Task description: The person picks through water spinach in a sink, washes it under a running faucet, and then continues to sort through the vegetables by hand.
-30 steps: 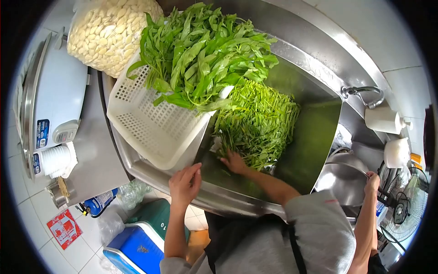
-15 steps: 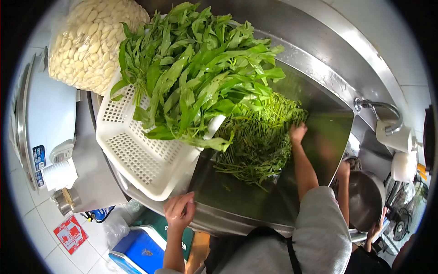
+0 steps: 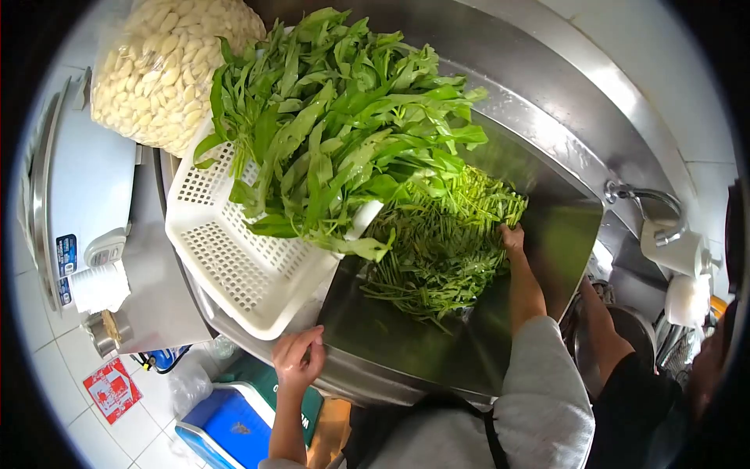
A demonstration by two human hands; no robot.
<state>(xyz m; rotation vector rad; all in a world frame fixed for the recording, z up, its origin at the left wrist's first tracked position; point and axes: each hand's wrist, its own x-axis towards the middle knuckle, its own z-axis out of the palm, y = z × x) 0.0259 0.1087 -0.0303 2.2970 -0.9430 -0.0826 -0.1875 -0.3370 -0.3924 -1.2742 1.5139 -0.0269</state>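
Observation:
Wet water spinach [image 3: 437, 258] lies in a heap in the steel sink [image 3: 391, 332]. At the heap's right edge, my right hand [image 3: 512, 237] is closed on some of the stems, its fingertips partly hidden by the greens. My left hand [image 3: 298, 356] hovers near the sink's front rim, just below the corner of a white perforated basket [image 3: 226, 254]. Its fingers are loosely curled with nothing in them. More leafy water spinach [image 3: 336, 133] is piled high over the basket's far side and overhangs the sink.
A clear bag of peeled garlic cloves [image 3: 168, 70] stands beyond the basket. The tap [image 3: 648, 199] is at the right, over another basin. A co-worker's arm [image 3: 605, 328] reaches in there, near a metal bowl [image 3: 637, 332]. Below left is a blue cooler box [image 3: 234, 426].
My right hand has lowered slightly along the heap's right edge, and the heap has shifted a little. The co-worker's arm now covers much of the metal bowl. My left hand stays curled.

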